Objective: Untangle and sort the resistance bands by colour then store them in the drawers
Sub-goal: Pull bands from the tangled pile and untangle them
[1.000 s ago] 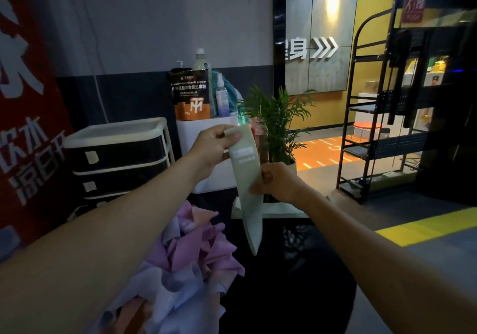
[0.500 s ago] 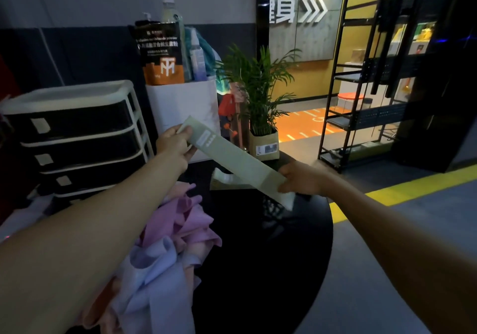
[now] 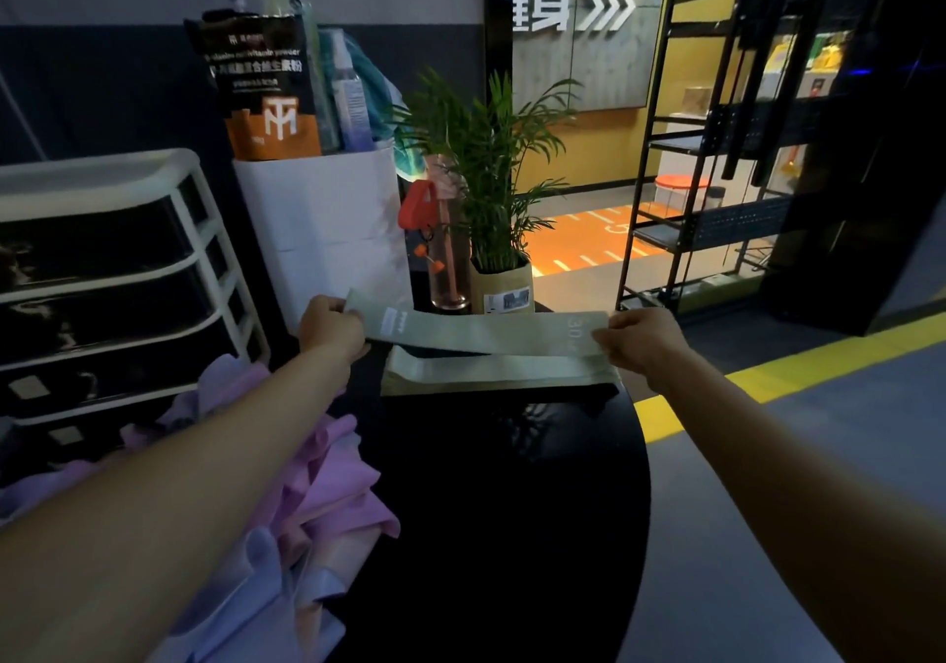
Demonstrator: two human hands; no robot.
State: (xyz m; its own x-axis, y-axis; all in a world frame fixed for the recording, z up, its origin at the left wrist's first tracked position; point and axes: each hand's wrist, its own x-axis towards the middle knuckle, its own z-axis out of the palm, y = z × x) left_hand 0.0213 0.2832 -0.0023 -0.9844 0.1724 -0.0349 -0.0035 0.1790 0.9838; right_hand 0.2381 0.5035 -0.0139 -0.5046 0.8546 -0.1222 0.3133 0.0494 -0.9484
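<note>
A pale green resistance band (image 3: 481,333) stretches level between my hands, just above a flat stack of green bands (image 3: 491,374) at the far side of the round black table (image 3: 512,509). My left hand (image 3: 330,327) pinches its left end, and my right hand (image 3: 637,337) pinches its right end. A tangled heap of pink, purple and lilac bands (image 3: 307,498) lies on the table's left part, partly hidden under my left forearm. The drawer unit (image 3: 117,278), white-framed with several dark drawers, stands to the left with its drawers closed.
Behind the table stand a white box (image 3: 327,222) holding a pouch and bottles, a clear bottle (image 3: 448,252) with a red tag, and a potted plant (image 3: 491,191). A black metal rack (image 3: 716,150) stands on the right. A yellow line (image 3: 793,370) crosses the floor.
The green band has swung from hanging upright to lying level. My right hand slid along it to its far end, and both hands lowered it over the green stack. My view dropped.
</note>
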